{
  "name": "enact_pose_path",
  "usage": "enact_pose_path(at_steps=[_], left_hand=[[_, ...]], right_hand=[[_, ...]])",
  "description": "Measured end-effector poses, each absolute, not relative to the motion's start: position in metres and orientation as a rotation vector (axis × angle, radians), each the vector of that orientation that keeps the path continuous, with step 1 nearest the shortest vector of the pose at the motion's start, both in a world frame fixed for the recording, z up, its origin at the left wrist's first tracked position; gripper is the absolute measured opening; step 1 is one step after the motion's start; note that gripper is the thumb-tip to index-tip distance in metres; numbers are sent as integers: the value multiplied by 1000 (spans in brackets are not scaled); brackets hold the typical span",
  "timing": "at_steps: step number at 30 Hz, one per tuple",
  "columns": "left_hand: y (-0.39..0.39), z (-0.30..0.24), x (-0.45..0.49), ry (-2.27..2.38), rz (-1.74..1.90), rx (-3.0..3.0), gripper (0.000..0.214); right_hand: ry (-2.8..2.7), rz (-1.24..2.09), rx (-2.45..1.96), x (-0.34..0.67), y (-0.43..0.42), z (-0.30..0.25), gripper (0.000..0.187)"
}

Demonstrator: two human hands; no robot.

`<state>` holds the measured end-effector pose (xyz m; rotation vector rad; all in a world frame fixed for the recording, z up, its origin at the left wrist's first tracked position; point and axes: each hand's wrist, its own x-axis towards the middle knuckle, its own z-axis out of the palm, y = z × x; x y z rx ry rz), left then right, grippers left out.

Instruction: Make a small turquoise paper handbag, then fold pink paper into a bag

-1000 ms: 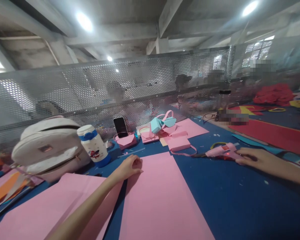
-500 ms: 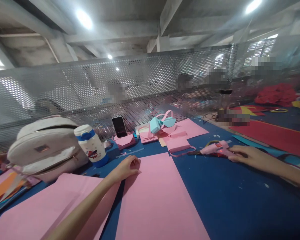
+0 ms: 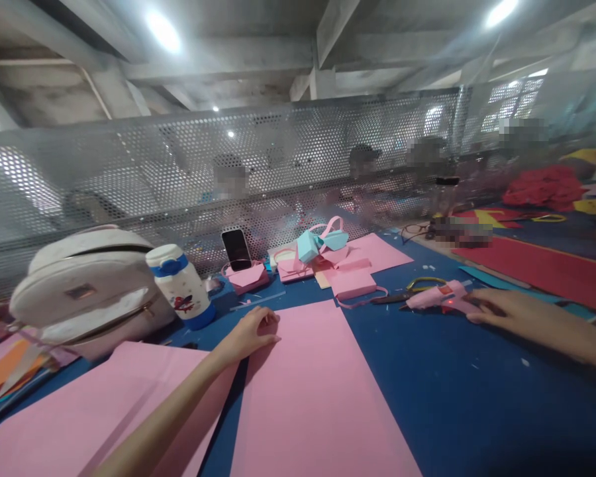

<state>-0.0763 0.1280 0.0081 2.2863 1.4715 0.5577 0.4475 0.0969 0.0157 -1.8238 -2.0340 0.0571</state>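
Observation:
My left hand [image 3: 251,331] rests loosely curled on the far left corner of a large pink paper sheet [image 3: 318,397] that lies on the blue table. Whether its fingers pinch the sheet's edge is hidden. My right hand [image 3: 506,309] reaches to the right and closes on the handle of a pink glue gun [image 3: 440,298] lying on the table, its red light on. Yellow-handled scissors [image 3: 417,285] lie just behind the glue gun.
A second pink sheet [image 3: 79,417] lies at the left under my forearm. Behind stand a white bag [image 3: 84,291], a white bottle [image 3: 181,285], a propped phone [image 3: 237,250] and pink and teal paper pieces [image 3: 328,255]. A perforated metal screen [image 3: 278,165] bounds the table; people sit beyond it.
My right hand and the glue gun have shifted slightly on the table while the view wobbled. My left hand stays on the pink sheet's corner.

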Motion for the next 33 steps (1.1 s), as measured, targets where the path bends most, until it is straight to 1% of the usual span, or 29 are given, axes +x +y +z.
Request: enact_pose_path(at_steps=[1, 3, 5, 7, 9, 10, 15, 19, 22, 25, 28, 31, 33], left_hand=[[128, 8, -76, 1472, 557, 2292, 25], [127, 8, -76, 1484, 550, 2307, 26], [125, 7, -75, 1514, 540, 2325, 28], [121, 5, -73, 1559, 531, 2345, 31], [114, 3, -70, 1610, 520, 2366, 32], [110, 2, -68, 1634, 512, 2378, 32], [99, 3, -64, 1715, 411, 2411, 30], [111, 9, -68, 1730, 239, 2372, 22], [122, 15, -70, 1694, 125, 2353, 25], [127, 21, -72, 1677, 44, 2304, 28], [126, 27, -73, 1663, -2, 2236, 28], [123, 33, -73, 1613, 67, 2221, 26], [120, 39, -74, 1554, 188, 2226, 23]], right_hand=[[-2089, 123, -1894, 445, 90, 16, 29], [-1993, 6, -2097, 435, 75, 21, 28], [-1955, -59, -2145, 419, 60, 28, 25], [-2004, 18, -2032, 400, 51, 33, 26], [-2102, 205, -1816, 380, 50, 35, 22], [-2138, 246, -1743, 370, 51, 34, 22], [-2223, 253, -1514, 331, 63, 27, 24], [-2328, 295, -1395, 300, 65, 37, 24], [-2410, 324, -1248, 278, 66, 42, 22], [-2399, 470, -1170, 264, 73, 36, 23], [-2297, 692, -1078, 255, 84, 21, 32], [-2152, 935, -1010, 251, 95, 8, 41], [-2087, 1019, -1021, 252, 101, 4, 44]])
